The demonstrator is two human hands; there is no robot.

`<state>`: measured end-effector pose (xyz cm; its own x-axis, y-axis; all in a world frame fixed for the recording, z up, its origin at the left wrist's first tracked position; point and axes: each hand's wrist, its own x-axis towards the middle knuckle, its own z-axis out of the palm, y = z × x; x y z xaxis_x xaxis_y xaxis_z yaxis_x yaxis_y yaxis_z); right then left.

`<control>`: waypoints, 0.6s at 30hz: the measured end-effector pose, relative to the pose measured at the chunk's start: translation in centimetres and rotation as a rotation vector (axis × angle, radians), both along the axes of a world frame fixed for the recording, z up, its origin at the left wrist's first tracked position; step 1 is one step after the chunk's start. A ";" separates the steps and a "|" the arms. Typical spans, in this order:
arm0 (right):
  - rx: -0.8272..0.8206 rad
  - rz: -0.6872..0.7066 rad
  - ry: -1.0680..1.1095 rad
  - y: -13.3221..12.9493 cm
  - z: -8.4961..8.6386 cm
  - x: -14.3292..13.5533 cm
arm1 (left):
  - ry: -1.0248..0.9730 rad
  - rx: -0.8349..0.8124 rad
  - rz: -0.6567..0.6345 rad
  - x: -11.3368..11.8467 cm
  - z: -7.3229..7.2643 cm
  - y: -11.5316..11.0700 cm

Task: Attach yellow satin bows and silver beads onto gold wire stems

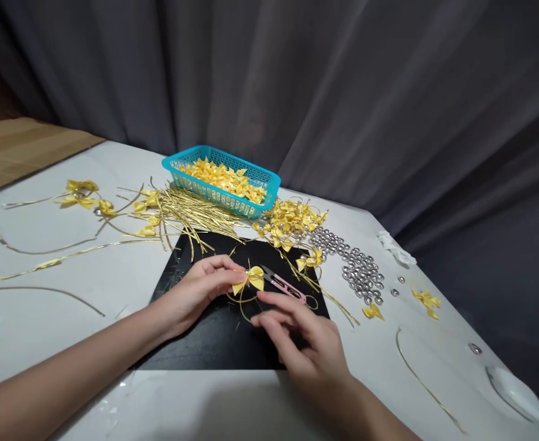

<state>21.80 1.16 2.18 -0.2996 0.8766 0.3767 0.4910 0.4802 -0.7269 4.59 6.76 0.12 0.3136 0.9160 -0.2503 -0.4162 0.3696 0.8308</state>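
My left hand [205, 285] pinches a small yellow ribbon bow [256, 279] between thumb and fingertips, above the black mat [191, 343]. A thin gold cord [241, 306] hangs from the bow in a curve. My right hand [304, 337] is just right of and below the bow, fingers bent together, with the cord's lower end at its fingertips. Its inner fingers are partly hidden. Thread snips [285, 286] with pink handles lie on the mat behind my right hand.
Behind the mat, a blue basket [266, 211] holds many yellow bows, with gold cords [196, 211] piled before it. Right of these are a heap of bows [294, 217] and silver rings [361, 272]. Loose cords and bows lie left. A white crumpled piece [395, 248] lies far right.
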 end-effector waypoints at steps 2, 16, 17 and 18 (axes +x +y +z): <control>0.055 -0.045 -0.022 0.2 -0.3 0.2 | 0.025 0.007 -0.004 0.0 -0.2 0.0; 0.207 0.002 -0.139 0.9 -0.6 0.6 | 0.108 0.053 -0.093 -0.1 -0.5 -0.1; 0.207 0.001 -0.142 1.0 -0.6 0.7 | 0.109 0.053 -0.099 -0.1 -0.5 -0.1; 0.206 -0.001 -0.141 1.0 -0.6 0.7 | 0.110 0.055 -0.107 -0.1 -0.5 0.0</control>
